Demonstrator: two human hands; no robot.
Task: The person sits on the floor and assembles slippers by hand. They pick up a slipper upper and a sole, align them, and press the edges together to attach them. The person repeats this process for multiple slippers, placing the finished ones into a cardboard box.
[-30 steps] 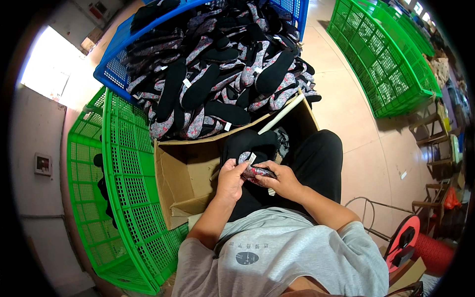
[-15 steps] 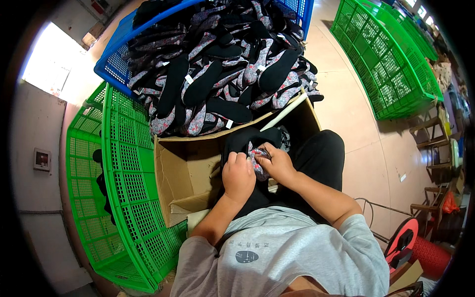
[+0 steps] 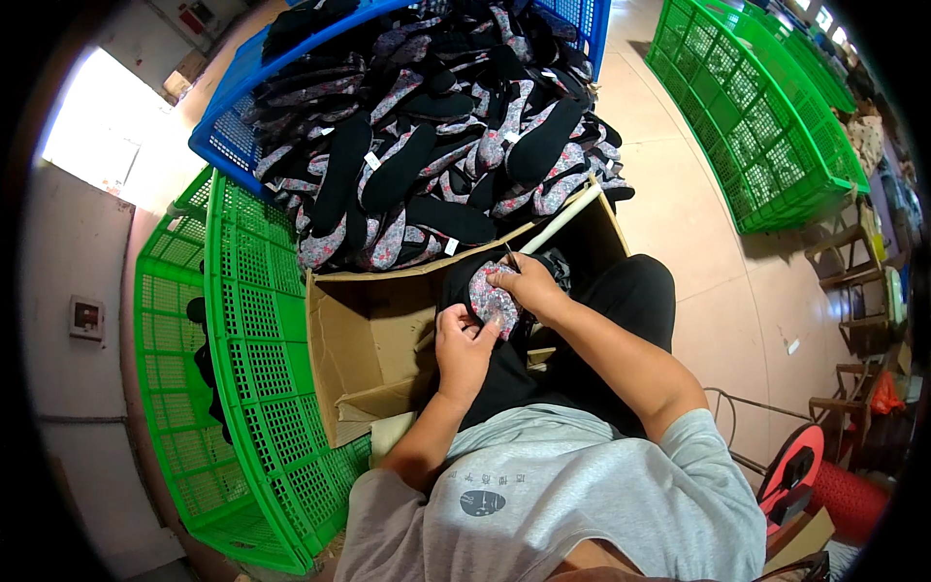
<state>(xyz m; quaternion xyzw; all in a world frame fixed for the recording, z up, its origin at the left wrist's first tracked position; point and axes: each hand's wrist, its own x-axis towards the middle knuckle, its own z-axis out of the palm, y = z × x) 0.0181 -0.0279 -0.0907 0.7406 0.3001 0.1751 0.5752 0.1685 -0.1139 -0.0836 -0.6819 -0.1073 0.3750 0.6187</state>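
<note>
Left hand (image 3: 464,346) and right hand (image 3: 535,289) pinch a soft, rounded grey-and-red floral fabric piece (image 3: 492,299); a loosened grip could drop it into the brown cardboard box (image 3: 339,344).

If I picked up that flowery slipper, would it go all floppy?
Probably quite bendy: the flowery slipper looks like soft cloth. It's likely light too, looking small in the person's right hand.

Left hand (image 3: 464,341) and right hand (image 3: 532,288) hold a floral fabric piece (image 3: 491,293). Black-soled slippers (image 3: 398,170) heap in a blue crate (image 3: 230,133).
</note>
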